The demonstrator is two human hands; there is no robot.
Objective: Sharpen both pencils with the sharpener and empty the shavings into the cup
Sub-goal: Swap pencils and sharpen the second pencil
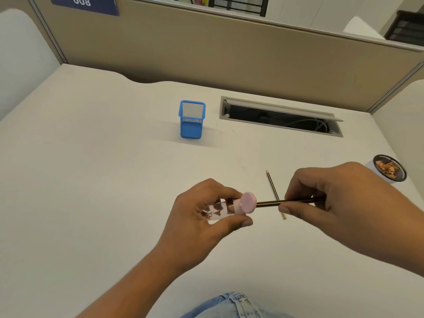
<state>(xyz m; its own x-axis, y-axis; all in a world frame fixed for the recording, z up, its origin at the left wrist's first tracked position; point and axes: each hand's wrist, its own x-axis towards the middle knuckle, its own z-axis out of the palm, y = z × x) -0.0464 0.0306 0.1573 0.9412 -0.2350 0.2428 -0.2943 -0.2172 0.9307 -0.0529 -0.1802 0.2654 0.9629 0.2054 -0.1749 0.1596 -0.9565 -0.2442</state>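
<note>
**Position.** Your left grip (206, 216) holds the sharpener (246, 201), with fingers and thumb curled round its clear body and the pink end facing right. Your right grip (339, 196) pinches the dark pencil (268, 203) along its shaft. That pencil's working end is seated in the pink end. Both items are held above the desk (114, 180).

**Other items.** The second pencil (271, 182) lies on the desk, just beyond and partly under the held one. Its far tip appears pointed. The cup (370, 166) stands well off to your right and has shavings in it. Some shavings also show inside the clear body.

**Step in hand.** Sharpening, probably of the last pencil.

**Next move.** Turn the pencil with light inward pressure while the left grip keeps the sharpener steady and in line. A skewed push could snap the lead. After that, you need to draw the pencil out and carry the sharpener over to the cup.
</note>
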